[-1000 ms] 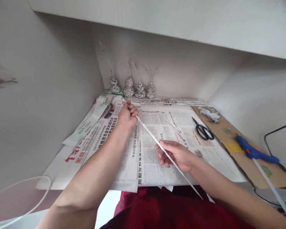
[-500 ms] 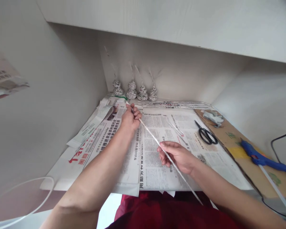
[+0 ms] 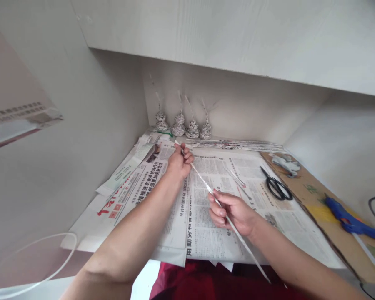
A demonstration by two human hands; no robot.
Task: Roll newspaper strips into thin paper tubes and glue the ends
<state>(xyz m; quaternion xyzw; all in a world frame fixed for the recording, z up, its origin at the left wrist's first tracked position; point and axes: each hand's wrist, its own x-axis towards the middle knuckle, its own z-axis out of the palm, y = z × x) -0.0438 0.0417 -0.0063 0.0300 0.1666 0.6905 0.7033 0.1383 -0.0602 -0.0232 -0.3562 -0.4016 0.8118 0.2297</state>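
A long, thin rolled-paper tube [image 3: 201, 178] slants from the upper left down toward my body, its lower end hanging past the table edge over dark red cloth. My left hand [image 3: 180, 161] is closed around the tube near its far end, and a short tip pokes out beyond the fingers. Lower down, my right hand [image 3: 233, 212] pinches the same tube between thumb and curled fingers. Under both hands lie spread newspapers [image 3: 203, 225] with printed text.
Several gourd-shaped woven paper pieces [image 3: 178, 125] stand along the back wall, beside a bundle of paper tubes [image 3: 237, 145]. To the right are black scissors [image 3: 276, 185], a cardboard strip [image 3: 312, 200], a crumpled glove-like cloth [image 3: 286, 164] and a blue glue gun [image 3: 346, 216]. A shelf [image 3: 221, 37] overhangs.
The view has shifted, so the scene sits slightly lower and further right. My right fingers have curled more around the paper tube. The left hand keeps its grip near the far end.
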